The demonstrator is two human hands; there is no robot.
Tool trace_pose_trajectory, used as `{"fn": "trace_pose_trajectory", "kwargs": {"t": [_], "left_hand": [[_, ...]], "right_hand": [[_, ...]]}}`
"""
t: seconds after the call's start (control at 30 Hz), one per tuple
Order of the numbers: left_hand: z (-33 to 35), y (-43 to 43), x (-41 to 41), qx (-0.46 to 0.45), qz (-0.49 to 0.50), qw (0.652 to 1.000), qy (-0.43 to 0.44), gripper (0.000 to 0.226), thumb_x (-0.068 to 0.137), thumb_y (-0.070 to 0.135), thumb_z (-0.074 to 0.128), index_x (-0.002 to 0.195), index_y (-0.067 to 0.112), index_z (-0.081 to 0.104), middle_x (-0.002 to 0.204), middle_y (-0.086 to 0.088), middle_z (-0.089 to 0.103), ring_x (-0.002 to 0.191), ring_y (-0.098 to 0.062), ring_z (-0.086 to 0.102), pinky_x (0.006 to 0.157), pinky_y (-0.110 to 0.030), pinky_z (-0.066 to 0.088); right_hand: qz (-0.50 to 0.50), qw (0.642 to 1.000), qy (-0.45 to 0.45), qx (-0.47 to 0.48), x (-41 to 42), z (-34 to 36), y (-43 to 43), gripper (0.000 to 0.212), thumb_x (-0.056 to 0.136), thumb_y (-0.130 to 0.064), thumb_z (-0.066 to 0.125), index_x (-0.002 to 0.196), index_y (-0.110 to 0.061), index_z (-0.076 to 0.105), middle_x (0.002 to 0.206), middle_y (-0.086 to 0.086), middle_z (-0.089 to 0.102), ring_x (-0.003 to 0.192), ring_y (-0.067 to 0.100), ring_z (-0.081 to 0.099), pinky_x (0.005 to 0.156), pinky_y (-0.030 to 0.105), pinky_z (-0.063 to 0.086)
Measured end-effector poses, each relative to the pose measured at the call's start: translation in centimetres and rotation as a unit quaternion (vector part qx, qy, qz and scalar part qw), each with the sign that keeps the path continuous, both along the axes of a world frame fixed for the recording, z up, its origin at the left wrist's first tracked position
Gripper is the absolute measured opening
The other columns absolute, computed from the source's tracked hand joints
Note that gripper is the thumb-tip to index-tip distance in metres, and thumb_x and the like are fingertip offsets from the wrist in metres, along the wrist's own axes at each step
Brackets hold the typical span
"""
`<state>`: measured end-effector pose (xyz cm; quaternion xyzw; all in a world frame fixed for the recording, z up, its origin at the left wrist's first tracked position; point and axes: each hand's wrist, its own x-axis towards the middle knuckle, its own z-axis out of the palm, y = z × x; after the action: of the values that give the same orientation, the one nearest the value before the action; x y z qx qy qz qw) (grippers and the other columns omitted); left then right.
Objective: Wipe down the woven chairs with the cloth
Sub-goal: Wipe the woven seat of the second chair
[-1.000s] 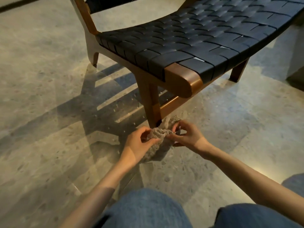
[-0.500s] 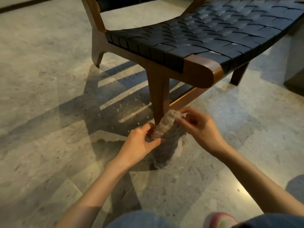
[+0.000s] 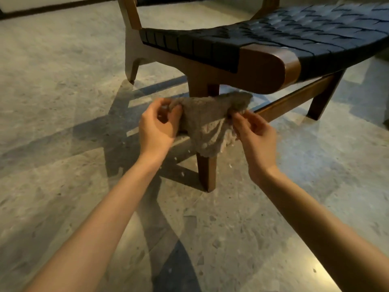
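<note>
A low wooden chair with a black woven seat fills the upper right. A grey-beige knitted cloth is stretched out in the air in front of the chair's near front leg, just below the rounded wooden seat corner. My left hand pinches the cloth's left end. My right hand pinches its right end. The cloth's lower part hangs down and hides the upper part of the leg.
The chair stands on a polished speckled stone floor with its shadow cast to the left. A lower wooden rail joins the front leg to another leg at the right. A rear leg stands at the upper left.
The bunched cloth has been lifted from near the floor and pulled open between both hands. The view has come lower and closer to the chair's front leg.
</note>
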<state>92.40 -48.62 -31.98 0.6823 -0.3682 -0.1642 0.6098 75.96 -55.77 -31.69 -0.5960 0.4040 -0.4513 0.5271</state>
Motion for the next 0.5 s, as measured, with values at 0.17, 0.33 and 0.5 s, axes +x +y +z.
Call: {"fn": "trace_pose_trajectory", "kwargs": {"t": [0.17,0.33,0.5], "left_hand": [[0.0,-2.4,-2.7,-0.145,0.007,0.984,0.103,0.037,0.089,0.021,0.062,0.123,0.015,0.049,0.113,-0.001,0.061,0.103,-0.007,0.061,0.092,-0.029,0.051],[-1.4,-3.5,-3.5,-0.166,0.001,0.983,0.081,0.046,0.092,0.023,0.059,0.136,0.016,0.046,0.135,0.001,0.052,0.125,-0.009,0.050,0.105,-0.032,0.043],[-1.4,-4.8,-2.7,-0.146,-0.009,0.987,0.071,0.051,0.094,0.024,0.056,0.143,0.024,0.039,0.136,0.008,0.052,0.125,-0.008,0.049,0.103,-0.030,0.044]], "right_hand": [[0.131,0.991,0.028,-0.032,2.7,-0.2,0.0,0.048,0.095,-0.019,0.054,0.136,-0.030,0.033,0.112,-0.021,0.056,0.103,-0.002,0.058,0.090,0.027,0.052],[0.154,0.980,0.051,-0.115,3.5,-0.1,-0.3,0.017,0.100,-0.021,0.046,0.105,-0.037,0.044,0.102,-0.015,0.056,0.100,0.003,0.058,0.092,0.040,0.052],[0.122,0.981,0.023,-0.148,5.2,0.1,-0.5,0.013,0.102,-0.028,0.038,0.097,-0.030,0.050,0.087,-0.002,0.061,0.082,0.008,0.061,0.080,0.039,0.052]]}}
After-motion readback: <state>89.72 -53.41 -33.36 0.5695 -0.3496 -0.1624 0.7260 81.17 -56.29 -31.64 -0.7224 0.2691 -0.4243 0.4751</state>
